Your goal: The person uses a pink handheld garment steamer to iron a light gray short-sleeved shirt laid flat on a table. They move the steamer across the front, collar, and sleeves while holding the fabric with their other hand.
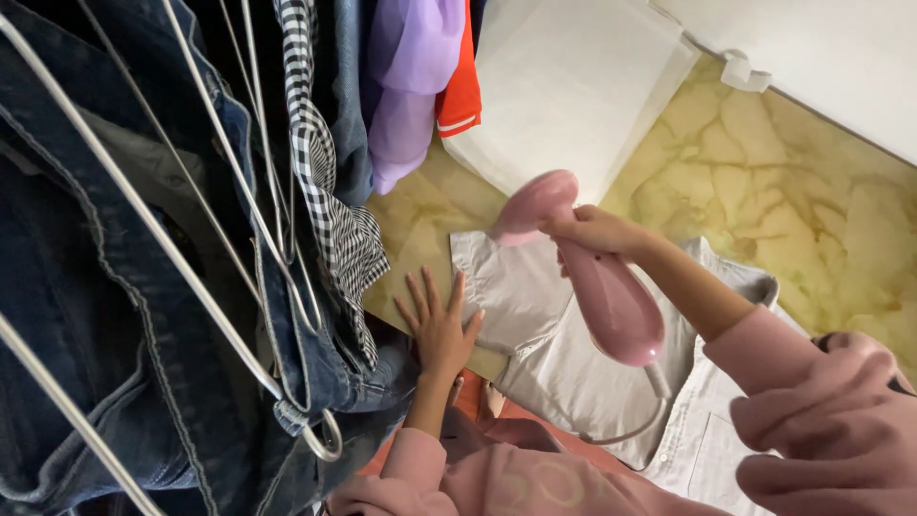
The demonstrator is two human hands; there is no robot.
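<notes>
Head view: right hand (594, 229) clenched round one pink steamer (597, 277), head tipped down toward the sleeve of one pale shirt (583, 373), which lies spread on the floor (812, 182). Left hand (439, 325) open, fingers splayed, pressed flat beside the sleeve, apparently to steady the cloth. Hanging at left: jeans (86, 287), one checked garment (334, 210), one lilac (411, 76), one orange (458, 96).

pink garment steamer (611, 296) | tilted, head down-left | over pale grey shirt (573, 373) | lying flat

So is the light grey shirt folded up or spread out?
Spread out: the light grey shirt lies flat on the floor, left hand pressing its sleeve, right hand holding the pink steamer.
</notes>
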